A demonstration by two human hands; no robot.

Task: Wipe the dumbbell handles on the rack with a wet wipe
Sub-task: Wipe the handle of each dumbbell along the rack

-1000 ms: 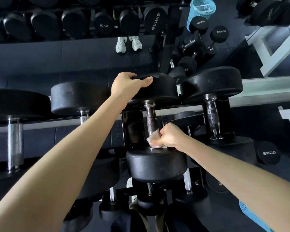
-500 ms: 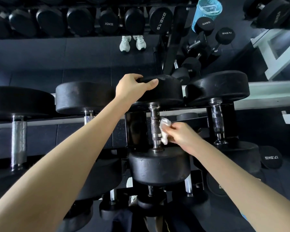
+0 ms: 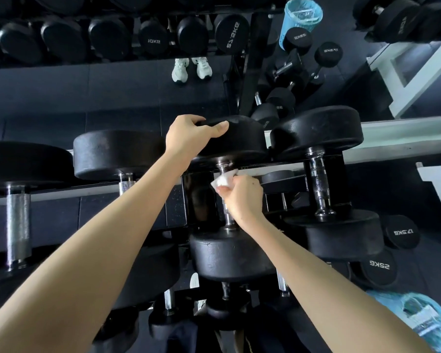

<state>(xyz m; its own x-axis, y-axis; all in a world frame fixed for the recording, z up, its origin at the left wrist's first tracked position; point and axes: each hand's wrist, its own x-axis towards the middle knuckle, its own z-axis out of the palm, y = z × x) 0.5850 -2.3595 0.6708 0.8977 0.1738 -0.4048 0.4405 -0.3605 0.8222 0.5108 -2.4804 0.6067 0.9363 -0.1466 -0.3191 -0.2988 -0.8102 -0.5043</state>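
Note:
A black dumbbell lies on the rack in the middle of the view, its far head (image 3: 239, 138) up and its near head (image 3: 229, 256) down. My left hand (image 3: 189, 135) grips the rim of the far head. My right hand (image 3: 242, 197) is wrapped around the chrome handle (image 3: 228, 220), pressing a white wet wipe (image 3: 223, 180) against the handle's upper end. Most of the handle is hidden behind my fingers and the wipe.
More black dumbbells lie on the rack: one to the right with a bare chrome handle (image 3: 318, 184), two to the left (image 3: 18, 220). A mirror behind shows a second rack and white shoes (image 3: 191, 68). A blue bin (image 3: 415, 319) stands lower right.
My right hand has slid the wipe up the handle, from its lower end by the near head to its upper end under the far head. My left hand kept its grip.

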